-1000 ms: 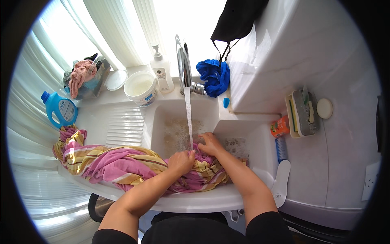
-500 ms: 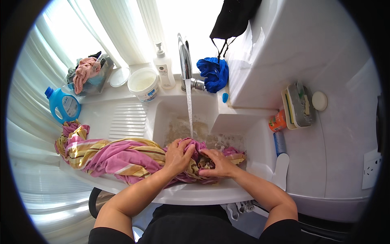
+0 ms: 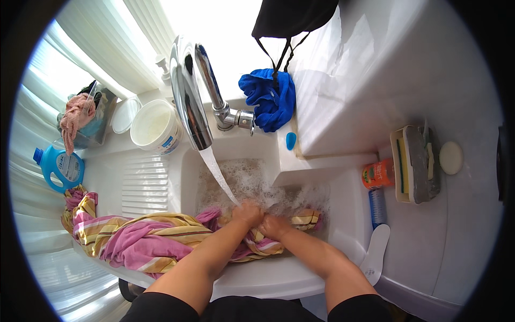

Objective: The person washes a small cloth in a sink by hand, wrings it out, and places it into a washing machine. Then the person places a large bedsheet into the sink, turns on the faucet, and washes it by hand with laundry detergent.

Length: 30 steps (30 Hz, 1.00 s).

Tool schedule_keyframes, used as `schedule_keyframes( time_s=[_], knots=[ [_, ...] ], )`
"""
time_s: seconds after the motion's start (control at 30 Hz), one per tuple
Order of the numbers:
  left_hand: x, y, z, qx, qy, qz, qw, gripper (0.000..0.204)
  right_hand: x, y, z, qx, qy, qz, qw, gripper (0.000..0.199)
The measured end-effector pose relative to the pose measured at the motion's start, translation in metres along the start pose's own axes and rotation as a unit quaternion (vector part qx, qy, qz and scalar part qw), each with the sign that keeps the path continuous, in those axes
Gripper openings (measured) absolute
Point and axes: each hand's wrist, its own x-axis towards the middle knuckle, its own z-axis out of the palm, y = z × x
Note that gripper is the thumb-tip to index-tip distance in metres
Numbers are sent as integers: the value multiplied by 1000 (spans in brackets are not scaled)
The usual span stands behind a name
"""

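- Pink-and-yellow cloth (image 3: 145,241): its long twisted left part lies along the sink (image 3: 268,279), out of the suds, seemingly still undone.
- Left hand (image 3: 248,213): grip apparently closed on bunched cloth, under running water (image 3: 219,174).
- Right hand (image 3: 274,226): likewise, touching the left.
- Cloth's right end: sudsy; rinsing looks unfinished.

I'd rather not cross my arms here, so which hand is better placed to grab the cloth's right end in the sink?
Your right hand, most likely: it's just beside that end, while your left hand is farther off, by the water stream.
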Motion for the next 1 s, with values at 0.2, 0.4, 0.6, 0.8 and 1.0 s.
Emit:
schedule_keyframes(
  time_s=[0.2,0.4,0.6,0.8,1.0],
  knots=[
    [33,12,-38,-64,-9,-55,996,42,22,-5,-23,34,-17,103,994,43],
    [21,-28,-27,-159,48,-33,986,53,-13,-69,-97,18,-76,184,980,62],
    [-55,-70,-127,-615,16,-195,764,48,-49,-18,-190,413,141,169,884,36],
    [-68,-89,-124,-702,263,-260,609,55,-43,-100,-162,190,374,-155,894,29],
    [-78,-11,-107,-11,84,-108,991,93,11,-92,-101,-200,51,-51,977,96]
  ],
)
